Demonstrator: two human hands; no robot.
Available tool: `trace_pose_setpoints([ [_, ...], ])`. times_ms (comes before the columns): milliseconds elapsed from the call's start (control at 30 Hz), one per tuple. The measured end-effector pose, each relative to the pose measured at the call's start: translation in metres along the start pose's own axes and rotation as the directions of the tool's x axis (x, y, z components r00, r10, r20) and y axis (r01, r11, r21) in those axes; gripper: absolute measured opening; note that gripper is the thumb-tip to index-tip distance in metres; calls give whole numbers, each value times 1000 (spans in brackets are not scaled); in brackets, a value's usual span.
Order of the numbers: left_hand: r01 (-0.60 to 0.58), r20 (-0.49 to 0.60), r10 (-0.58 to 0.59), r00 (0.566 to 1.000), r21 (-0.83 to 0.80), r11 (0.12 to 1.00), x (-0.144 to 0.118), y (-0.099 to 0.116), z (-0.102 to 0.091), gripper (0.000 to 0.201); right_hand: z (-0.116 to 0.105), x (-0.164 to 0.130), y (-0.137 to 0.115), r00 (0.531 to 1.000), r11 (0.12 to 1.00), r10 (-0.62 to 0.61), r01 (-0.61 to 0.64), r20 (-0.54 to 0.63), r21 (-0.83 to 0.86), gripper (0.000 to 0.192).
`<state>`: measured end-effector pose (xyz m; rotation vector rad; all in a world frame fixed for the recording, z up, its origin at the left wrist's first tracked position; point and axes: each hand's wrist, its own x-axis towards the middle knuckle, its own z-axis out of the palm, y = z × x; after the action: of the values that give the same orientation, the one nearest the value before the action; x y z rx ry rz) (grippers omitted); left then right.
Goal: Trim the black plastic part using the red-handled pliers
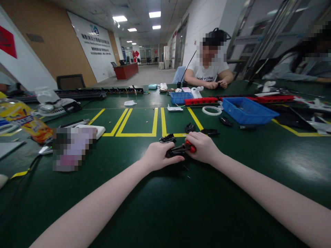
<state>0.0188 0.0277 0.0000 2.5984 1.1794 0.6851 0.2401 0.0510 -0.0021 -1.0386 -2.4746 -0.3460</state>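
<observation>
At the far left of the green table point(232, 206) lies one yellow-and-orange snack bag point(28, 124), with one white fan point(55, 106) just behind it; further in, yellow tape point(139, 124) marks out two boxes on the mat.

Near the middle, the person's left hand point(157, 156) rests palm down with fingers curled over one small black plastic part point(173, 152), pinning it to the table; the part is dark, glossy and low, mostly hidden under the two hands, so its shape cannot be told. Three more loose black parts lie just beyond: one point(167, 139) beside the left hand, one point(190, 127) on the yellow line, one point(210, 131) to its right.

The right hand point(204, 147) is closed around one screwdriver point(186, 148) with a red-and-black handle; its shaft points left onto the black part.

Further right stand two blue bins, a small one point(180, 97) and a large one point(248, 111), with one white ring point(212, 110) between them and two red trays point(201, 101) point(274, 99) behind. Across the table sit two other people point(209, 69) point(302, 65).
</observation>
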Motion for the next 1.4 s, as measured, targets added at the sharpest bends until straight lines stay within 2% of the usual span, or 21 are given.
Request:
trace_pose_setpoints([
  [167,-20,14,20,1000,7,1000,0,0,0,45,0,-1,-1,1000,1000,-11,11,1,8,7],
  [533,29,22,-28,999,-46,999,1,-2,0,45,-1,0,-2,1000,999,-17,16,-13,-46,7],
  [800,7,45,-8,999,25,1000,1,0,1,46,2,-1,0,999,998,-3,0,-35,-70,10],
  [1400,13,75,-11,997,-23,1000,2,0,-1,47,1,0,-1,999,999,-24,26,36,-38,7],
])
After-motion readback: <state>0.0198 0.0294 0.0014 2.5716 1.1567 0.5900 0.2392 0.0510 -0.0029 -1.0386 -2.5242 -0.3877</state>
